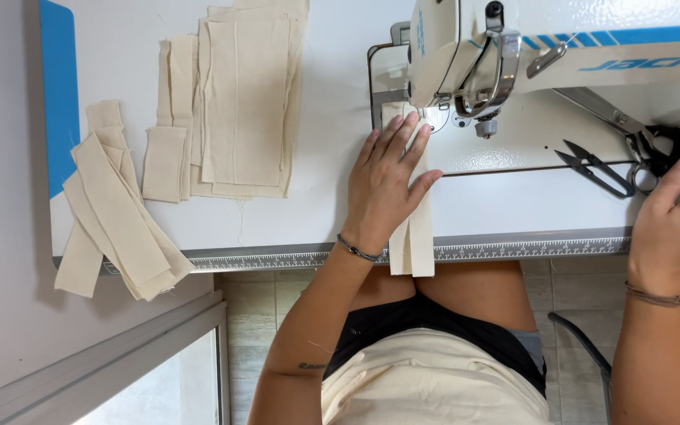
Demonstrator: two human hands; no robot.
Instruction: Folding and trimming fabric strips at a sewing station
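Observation:
My left hand (387, 185) lies flat, fingers spread, on a narrow folded strip of cream fabric (415, 240). The strip runs from under the presser foot (442, 118) of a white sewing machine (513, 47) to past the table's front edge. My right hand (678, 224) is at the far right, fingers curled at the machine's side by a black-handled tool; what it grips is partly out of frame.
Black thread snips (592, 167) and scissors (643, 149) lie on the machine bed. A stack of cream fabric rectangles (242, 102) and a pile of cream strips (116, 212) sit on the white table (308, 212). Cream cloth rests on my lap.

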